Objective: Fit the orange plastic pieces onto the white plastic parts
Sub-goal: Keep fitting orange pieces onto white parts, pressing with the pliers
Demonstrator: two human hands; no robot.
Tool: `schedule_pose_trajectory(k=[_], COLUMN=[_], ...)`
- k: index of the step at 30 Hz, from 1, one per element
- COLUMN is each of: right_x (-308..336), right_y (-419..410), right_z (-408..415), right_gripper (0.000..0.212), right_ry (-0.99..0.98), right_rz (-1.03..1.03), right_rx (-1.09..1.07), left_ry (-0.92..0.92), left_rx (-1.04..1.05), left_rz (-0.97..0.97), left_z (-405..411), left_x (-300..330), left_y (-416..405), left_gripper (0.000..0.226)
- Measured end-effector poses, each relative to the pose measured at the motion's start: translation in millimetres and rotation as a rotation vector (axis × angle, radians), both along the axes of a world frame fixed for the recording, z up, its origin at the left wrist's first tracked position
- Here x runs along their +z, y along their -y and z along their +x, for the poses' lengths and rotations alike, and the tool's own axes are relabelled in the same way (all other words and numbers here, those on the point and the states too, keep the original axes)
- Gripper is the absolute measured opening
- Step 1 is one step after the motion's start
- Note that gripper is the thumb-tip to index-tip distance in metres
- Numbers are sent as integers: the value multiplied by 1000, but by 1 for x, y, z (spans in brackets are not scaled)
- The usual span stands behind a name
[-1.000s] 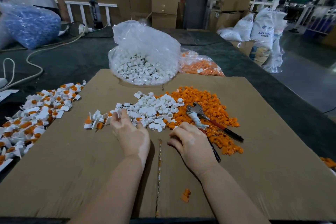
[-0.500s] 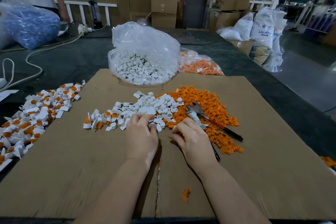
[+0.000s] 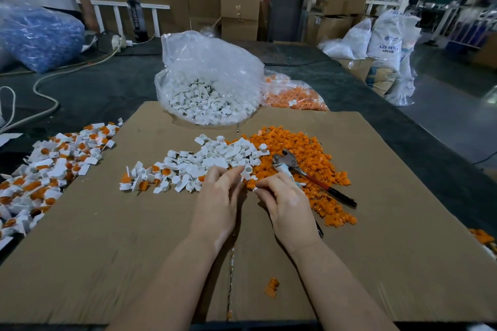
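- While both hands meet at cardboard centre, left hand [image 3: 219, 196] pinches a white part [image 3: 246, 173], orientation unclear.
- Right hand [image 3: 286, 200] pinches small white piece [image 3: 255, 189]; orange pieces [image 3: 309, 161] at 1 o'clock.

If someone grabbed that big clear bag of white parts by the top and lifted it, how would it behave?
The clear bag looks thin and crinkled, so it would probably be floppy and sag round its load. The white parts lie loose in its bottom, so they would likely shift and bunch together. Its mouth seems open, so tipping it might spill some onto the cardboard sheet.
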State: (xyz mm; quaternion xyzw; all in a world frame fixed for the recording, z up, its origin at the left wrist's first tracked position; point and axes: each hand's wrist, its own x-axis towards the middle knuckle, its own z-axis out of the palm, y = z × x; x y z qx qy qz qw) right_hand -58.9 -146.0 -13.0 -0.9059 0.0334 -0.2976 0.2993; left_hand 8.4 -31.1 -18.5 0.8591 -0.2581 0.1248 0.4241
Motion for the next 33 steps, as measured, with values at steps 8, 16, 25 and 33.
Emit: schedule_pose_trajectory(k=[8,16,25,33], right_x=[2,1,-1,-5], right_y=[1,0,0,1], right_z=[-2,-1,-1,2], right_gripper=[4,6,11,15], right_ry=[38,77,7,-7], right_rz=[-120,41,28,-43], right_rx=[-23,-43,-54,-77], left_ry=[-29,-161,-314,-460], left_rx=[-60,-60,-36,-100], left_rz=[-13,-97,-143,-255], left_z=[-1,0,3,1], left_x=[-1,-2,-3,3], left_y=[-2,-3,-4,-4], left_gripper=[19,21,16,4])
